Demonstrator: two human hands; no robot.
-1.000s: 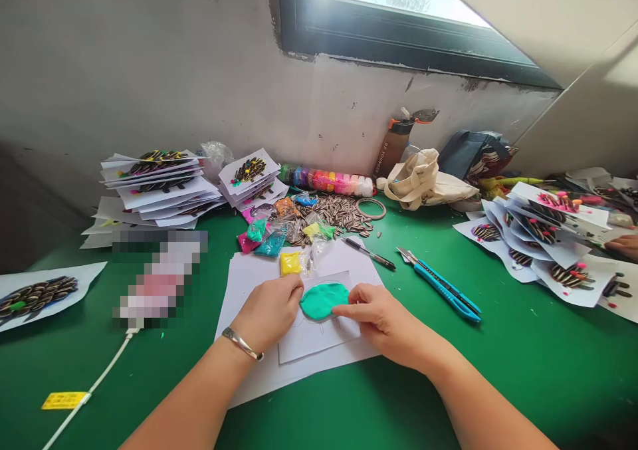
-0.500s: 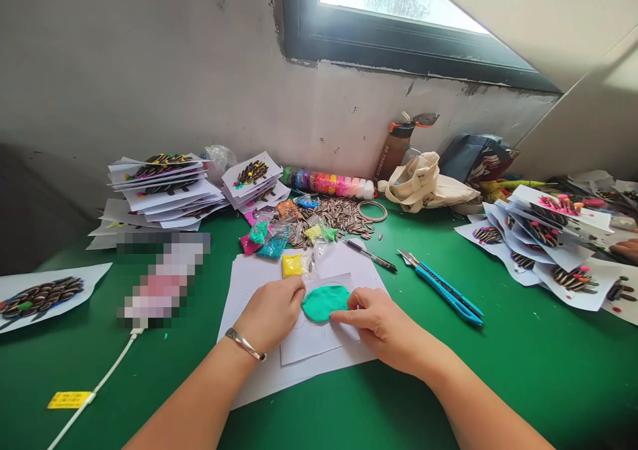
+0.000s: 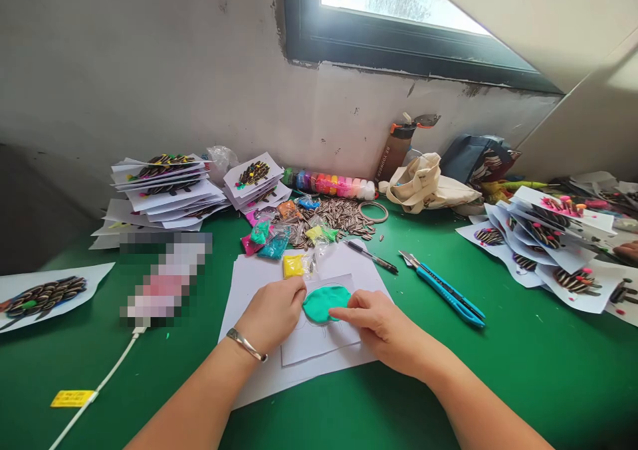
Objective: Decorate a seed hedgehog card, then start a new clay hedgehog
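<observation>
A flattened oval of green modelling clay [image 3: 323, 304] lies over a pencil drawing on a small white paper [image 3: 312, 350]. My left hand [image 3: 274, 307] is closed at the clay's left edge, wearing a silver bracelet at the wrist. Its fingertips are hidden, so I cannot tell what they grip. On the right side, my right hand [image 3: 376, 320] has its thumb stretched onto the clay and its index finger bent against the clay's edge. Larger white sheets [image 3: 254, 383] lie beneath the small paper.
Behind the sheets are bagged clay packets [image 3: 293, 264], a pen [image 3: 371, 257] and striped seeds [image 3: 343, 217]. A blue utility knife [image 3: 443, 290] lies to the right, blade exposed. Seed-picture stacks [image 3: 174, 201] stand left and right [image 3: 543, 237]. A white cable [image 3: 109, 370] crosses the left side. Another person's hand [image 3: 629, 249] shows at far right.
The view has shifted very slightly. Both hands stay at the clay, with only a tiny movement of the right fingers along its edge.
</observation>
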